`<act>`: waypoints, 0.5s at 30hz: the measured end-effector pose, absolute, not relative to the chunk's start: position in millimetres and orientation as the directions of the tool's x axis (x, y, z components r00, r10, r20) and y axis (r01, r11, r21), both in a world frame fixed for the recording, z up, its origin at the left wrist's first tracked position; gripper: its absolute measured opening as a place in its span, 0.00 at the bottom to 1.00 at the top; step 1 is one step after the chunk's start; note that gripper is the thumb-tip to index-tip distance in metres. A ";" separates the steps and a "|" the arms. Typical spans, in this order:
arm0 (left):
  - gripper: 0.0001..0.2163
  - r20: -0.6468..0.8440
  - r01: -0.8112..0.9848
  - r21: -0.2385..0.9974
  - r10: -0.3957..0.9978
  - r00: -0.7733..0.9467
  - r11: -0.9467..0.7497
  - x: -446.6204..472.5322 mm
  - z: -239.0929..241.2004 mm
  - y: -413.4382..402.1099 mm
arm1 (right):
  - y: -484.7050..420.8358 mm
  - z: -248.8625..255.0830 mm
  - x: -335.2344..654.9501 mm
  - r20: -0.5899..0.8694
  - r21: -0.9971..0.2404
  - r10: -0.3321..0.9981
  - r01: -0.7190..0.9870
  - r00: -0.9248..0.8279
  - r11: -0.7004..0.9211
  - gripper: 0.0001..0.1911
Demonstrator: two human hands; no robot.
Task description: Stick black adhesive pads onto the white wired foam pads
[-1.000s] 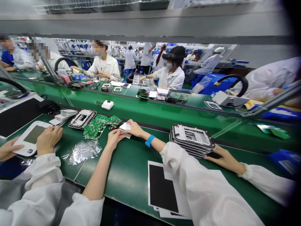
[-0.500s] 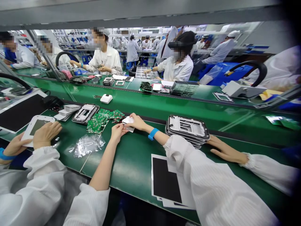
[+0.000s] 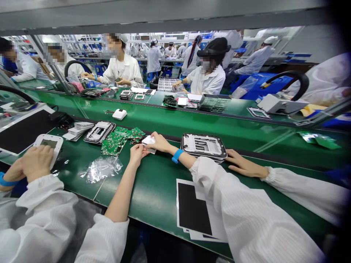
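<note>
My right hand [image 3: 161, 142], with a blue band at the wrist, is closed on a small stack of white flat packs [image 3: 148, 140] above the green bench. The fingers of my left hand [image 3: 138, 153] are pinched at the near edge of the same packs, touching my right fingertips. What exactly lies between the left fingertips is hidden. Just left of the packs lie green circuit boards [image 3: 113, 141], with thin dark red wires [image 3: 136, 139] beside them.
Clear plastic bags [image 3: 102, 170] lie left of my left forearm. Black-and-white sheets [image 3: 193, 208] lie under my right sleeve. A co-worker's hand [image 3: 244, 164] touches stacked device frames [image 3: 204, 146] at right. Another co-worker holds a white panel [image 3: 56, 144] at left. White packs [image 3: 120, 114] sit behind.
The stacked frames have slid left along the bench with the co-worker's hand behind them. At left, the other co-worker's hand has shifted over the white panel. My hands have barely moved.
</note>
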State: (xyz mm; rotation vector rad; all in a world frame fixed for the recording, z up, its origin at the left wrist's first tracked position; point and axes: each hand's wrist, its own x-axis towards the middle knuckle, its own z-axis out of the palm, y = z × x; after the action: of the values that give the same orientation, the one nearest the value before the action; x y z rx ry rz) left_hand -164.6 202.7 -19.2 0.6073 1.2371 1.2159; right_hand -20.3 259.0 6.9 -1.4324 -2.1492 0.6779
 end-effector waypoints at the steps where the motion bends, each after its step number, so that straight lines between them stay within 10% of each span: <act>1: 0.15 -0.371 -0.360 0.881 0.920 -0.127 0.306 -164.8 -19.4 202.7 | 259.0 6.9 -20.8 0.107 -0.630 0.932 0.702 -0.345 0.332 0.31; 15: 0.15 -0.375 -0.393 0.867 0.920 -0.109 0.307 -167.7 -19.6 202.2 | 259.4 7.8 -23.1 0.086 -0.633 0.945 0.715 -0.316 0.297 0.33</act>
State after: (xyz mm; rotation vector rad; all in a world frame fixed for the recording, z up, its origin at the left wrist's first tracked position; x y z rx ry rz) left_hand -167.7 202.2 -19.6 0.5821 1.2006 1.2237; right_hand -23.1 259.4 7.8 -1.4795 -2.1238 0.6875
